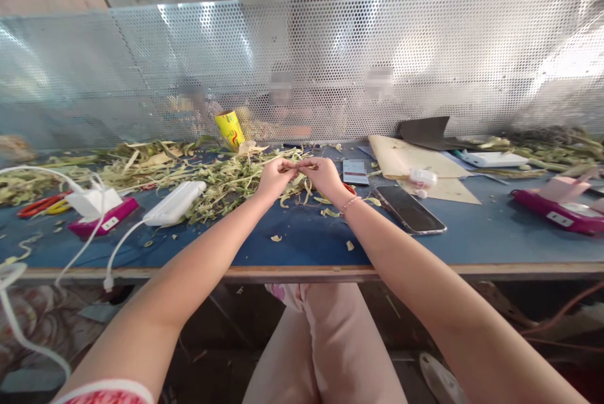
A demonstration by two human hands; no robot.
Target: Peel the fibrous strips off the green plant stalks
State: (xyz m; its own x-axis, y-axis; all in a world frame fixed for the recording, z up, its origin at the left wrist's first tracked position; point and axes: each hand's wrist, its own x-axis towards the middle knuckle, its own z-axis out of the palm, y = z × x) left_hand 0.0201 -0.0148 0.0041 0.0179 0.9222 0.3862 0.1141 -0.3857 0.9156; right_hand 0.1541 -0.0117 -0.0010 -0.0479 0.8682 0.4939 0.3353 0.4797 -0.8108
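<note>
My left hand (275, 177) and my right hand (323, 176) meet fingertip to fingertip over the blue table (302, 243). Both are closed in a pinch; whatever lies between the fingertips is too small to make out. Beside and behind them spreads a heap of dried green plant stems (219, 187), reaching left from my hands. Thin curled bits hang or lie just under my right hand. On that wrist is a beaded bracelet (350, 204). A small light-blue card or box (355, 172) lies just right of my right hand.
A phone (411, 209), a small white bottle (423, 179) and brown paper (410, 158) lie to the right. Purple power strips (102, 216) stand at both sides. A white power bank (174, 202) with cables is at left. Behind rises a perforated metal screen (321, 39), near a yellow tube (229, 129).
</note>
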